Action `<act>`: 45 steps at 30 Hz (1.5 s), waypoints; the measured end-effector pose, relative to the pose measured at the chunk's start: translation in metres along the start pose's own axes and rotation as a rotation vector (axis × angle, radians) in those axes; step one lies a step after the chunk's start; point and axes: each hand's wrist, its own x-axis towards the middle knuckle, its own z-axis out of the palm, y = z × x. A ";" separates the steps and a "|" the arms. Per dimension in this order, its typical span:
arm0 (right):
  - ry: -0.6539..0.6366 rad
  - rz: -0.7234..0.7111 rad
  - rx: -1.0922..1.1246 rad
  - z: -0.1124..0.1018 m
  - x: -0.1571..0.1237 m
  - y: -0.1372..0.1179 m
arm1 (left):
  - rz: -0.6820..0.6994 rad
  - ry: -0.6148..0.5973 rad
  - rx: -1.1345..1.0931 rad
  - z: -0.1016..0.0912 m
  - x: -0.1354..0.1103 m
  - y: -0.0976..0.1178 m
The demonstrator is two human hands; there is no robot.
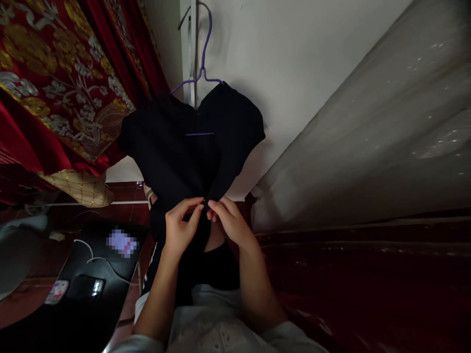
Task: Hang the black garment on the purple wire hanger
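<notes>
From my head camera, the black garment (172,142) hung on a purple hanger (199,133) against the pale wall straight ahead of me, its lower part falling between my forearms and running out of sight behind them. My left hand (182,230) was mostly closed, thumb and forefinger pinched on the cloth at the middle of the front. My right hand (230,223) met it there, fingertips almost touching the left ones, also nipped on the dark fabric with the other fingers loosely curled. The cloth was so dark that I could not tell whether I had hold of a button, a seam or just the two edges. The hanger's hook went up along a white upright and was cut off at the top of the frame. To my left hung a red and gold curtain (55,73); below it a black tabletop (110,304) carried a phone (86,287) and a white cable (91,255), with one patch blurred out. A pale grey sheet (368,147) filled the right side.
</notes>
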 end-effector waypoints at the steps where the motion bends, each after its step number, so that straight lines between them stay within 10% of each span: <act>1: -0.025 -0.012 0.005 0.001 0.000 0.000 | 0.019 0.008 0.013 -0.001 0.000 0.000; 10: -0.069 -0.006 -0.084 -0.001 0.003 0.006 | 0.141 -0.023 0.112 0.001 0.005 -0.007; 22: -0.054 0.056 -0.054 0.000 0.005 -0.008 | 0.450 -0.366 0.351 -0.021 0.054 -0.003; 34: -0.484 0.198 -0.502 -0.008 -0.011 -0.021 | 0.638 -0.094 0.440 -0.047 0.248 0.040; 37: -0.480 0.063 -0.483 -0.019 -0.015 -0.046 | 0.677 -0.172 0.485 -0.044 0.237 0.059; 40: -0.175 -0.292 -0.379 -0.027 0.000 -0.089 | 0.711 -0.233 0.510 -0.046 0.215 0.064; 45: 0.019 -0.749 -0.353 -0.021 0.076 -0.143 | 0.766 -0.179 0.507 -0.055 0.201 0.065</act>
